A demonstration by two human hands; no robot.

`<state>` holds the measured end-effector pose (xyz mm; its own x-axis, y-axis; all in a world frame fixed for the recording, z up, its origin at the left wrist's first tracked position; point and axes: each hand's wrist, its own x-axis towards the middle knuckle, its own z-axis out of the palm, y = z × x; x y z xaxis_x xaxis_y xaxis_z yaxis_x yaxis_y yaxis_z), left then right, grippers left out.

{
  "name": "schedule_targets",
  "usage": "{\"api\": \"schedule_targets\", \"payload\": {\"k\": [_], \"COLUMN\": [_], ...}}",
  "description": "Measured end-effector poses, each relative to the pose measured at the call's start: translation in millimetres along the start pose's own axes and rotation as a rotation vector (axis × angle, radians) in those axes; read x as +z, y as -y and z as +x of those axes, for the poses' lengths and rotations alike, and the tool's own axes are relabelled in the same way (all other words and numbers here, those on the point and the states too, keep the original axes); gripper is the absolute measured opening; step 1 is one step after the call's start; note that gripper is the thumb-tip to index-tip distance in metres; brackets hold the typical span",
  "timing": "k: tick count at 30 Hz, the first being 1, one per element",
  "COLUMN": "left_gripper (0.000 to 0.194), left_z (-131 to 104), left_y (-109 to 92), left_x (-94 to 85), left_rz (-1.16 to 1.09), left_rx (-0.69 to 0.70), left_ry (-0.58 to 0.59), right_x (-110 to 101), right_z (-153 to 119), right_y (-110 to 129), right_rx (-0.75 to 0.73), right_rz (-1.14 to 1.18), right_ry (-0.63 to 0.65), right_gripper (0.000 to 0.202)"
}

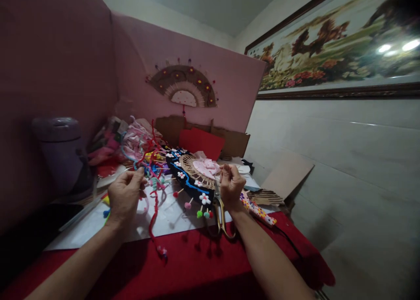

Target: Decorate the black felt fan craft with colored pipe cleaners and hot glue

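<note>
A decorated fan (187, 182) with a black band, white flowers, blue trim and pom-poms on sticks is tilted in front of me. My right hand (231, 184) is closed at the edge of its pink cloth centre (206, 166), seemingly gripping it there. To the left, my left hand (126, 195) is closed in a pinch beside a tangle of red pipe cleaner (152, 212); what lies between its fingertips is too small to make out. The red strand hangs down to the table edge. Gold-handled scissors (222, 223) lie below the fan, near my right wrist.
A purple tumbler (61, 155) stands at the left. Craft scraps (139, 140) are heaped behind my left hand. Cardboard (234, 143) and red card (201, 143) lean at the back beneath a brown fan (197, 83) on the pink panel. White paper (82, 230) covers part of the red tablecloth (138, 269).
</note>
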<state>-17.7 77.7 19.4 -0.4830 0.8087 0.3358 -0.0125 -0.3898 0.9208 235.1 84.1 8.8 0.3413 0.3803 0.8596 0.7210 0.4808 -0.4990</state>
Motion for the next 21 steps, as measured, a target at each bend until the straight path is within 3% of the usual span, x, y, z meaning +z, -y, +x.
{"api": "schedule_targets", "payload": {"k": [6,14,21], "left_gripper": [0.017,0.009,0.012], "left_z": [11.7,11.5,11.4], "left_y": [6.9,12.7,13.4], "left_x": [-4.8,-8.6,-7.2], "left_rz": [0.163,0.599,0.755], "left_rx": [0.061,0.12,0.158], "left_ry": [-0.036,0.247,0.354], "right_x": [2.9,3.4,3.1], "right_z": [-1.6,0.4,0.9], "right_y": [-4.2,-5.7,-2.2], "right_rx": [0.007,0.0,-0.038], "right_rz": [-0.001,-0.049,-0.085], "right_ry": [-0.002,-0.001,0.002], "right_gripper": [0.034,0.037,0.039]}}
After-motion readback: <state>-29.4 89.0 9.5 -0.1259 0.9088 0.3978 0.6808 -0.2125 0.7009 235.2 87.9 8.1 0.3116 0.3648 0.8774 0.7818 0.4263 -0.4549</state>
